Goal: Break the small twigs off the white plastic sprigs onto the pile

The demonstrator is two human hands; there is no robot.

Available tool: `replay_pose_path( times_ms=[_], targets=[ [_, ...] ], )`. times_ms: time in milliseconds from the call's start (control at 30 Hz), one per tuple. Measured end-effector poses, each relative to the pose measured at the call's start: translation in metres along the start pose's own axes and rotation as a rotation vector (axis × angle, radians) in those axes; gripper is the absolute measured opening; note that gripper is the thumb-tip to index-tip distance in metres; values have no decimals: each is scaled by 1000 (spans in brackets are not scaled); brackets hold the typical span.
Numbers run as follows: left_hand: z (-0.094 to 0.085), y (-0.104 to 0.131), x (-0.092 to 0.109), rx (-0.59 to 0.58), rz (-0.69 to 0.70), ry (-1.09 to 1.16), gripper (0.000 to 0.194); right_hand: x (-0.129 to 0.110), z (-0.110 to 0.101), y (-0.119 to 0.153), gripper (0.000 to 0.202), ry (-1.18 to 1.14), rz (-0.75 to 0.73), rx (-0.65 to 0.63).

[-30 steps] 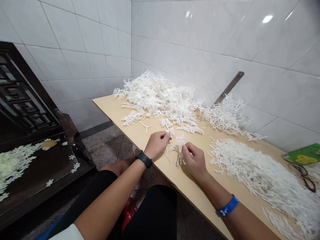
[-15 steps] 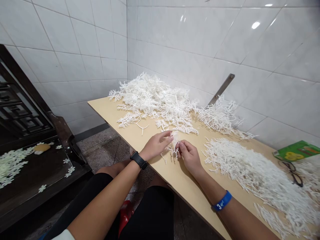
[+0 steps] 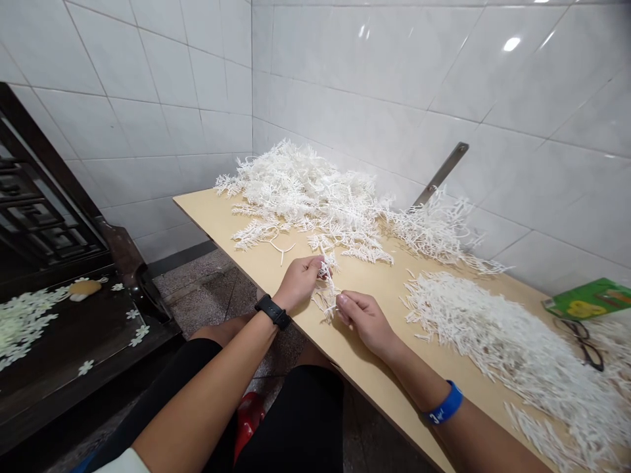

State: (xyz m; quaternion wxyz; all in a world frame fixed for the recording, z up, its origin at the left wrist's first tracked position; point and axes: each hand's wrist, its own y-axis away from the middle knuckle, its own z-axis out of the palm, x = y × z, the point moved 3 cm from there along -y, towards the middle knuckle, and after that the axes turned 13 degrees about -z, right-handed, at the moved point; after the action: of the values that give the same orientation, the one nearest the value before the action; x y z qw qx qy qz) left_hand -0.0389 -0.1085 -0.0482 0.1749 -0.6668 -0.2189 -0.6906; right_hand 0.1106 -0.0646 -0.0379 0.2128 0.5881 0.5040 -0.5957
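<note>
While pinching a white sprig (image 3: 330, 282) with nearly-shut left hand (image 3: 298, 284) and right hand (image 3: 371, 322), looks part done, with big pile (image 3: 300, 187) left, upper middle.

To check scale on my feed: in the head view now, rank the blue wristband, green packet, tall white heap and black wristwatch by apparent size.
Tall white heap
Green packet
Blue wristband and black wristwatch: too alike to rank

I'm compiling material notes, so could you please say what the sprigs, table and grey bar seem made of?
Sprigs: probably plastic, matte, given their uniform white, thin branches. Table: perhaps wood-based board, smooth, from its even tan face. Grey bar: likely metal, satin, from its sheen.
</note>
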Motion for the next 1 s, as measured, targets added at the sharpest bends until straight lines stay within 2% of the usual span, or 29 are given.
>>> replay_pose_path(
  times_ms=[100,200,267,400,533,600,667,767,833,900,1000],
  targets=[
    [2,3,4,-82,13,5,48,-1,2,2,51,76,-23,9],
    [2,7,9,-140,43,30,49,2,-6,2,50,190,-33,167],
    [3,9,10,-157,52,7,50,3,-10,1,47,253,-13,219],
    [7,9,8,-231,50,-53,50,5,-6,-3,42,358,-15,150],
    [12,12,7,-286,69,-52,47,10,-2,-5,49,383,-23,112],
    [12,13,7,-272,76,-63,45,11,-1,-4,53,342,-11,119],
    [9,10,7,-202,74,-69,42,9,2,-2,55,295,-2,106],
    [0,1,5,31,21,47,45,-2,14,4,55,307,-61,-15],
    [-4,-3,3,115,-12,115,47,-10,22,8,55,342,-127,-74],
    [-3,-5,2,56,-12,101,46,-13,24,9,55,329,-146,-55],
    [3,-2,1,-76,7,77,39,-8,15,7,55,251,-67,80]
  ],
)
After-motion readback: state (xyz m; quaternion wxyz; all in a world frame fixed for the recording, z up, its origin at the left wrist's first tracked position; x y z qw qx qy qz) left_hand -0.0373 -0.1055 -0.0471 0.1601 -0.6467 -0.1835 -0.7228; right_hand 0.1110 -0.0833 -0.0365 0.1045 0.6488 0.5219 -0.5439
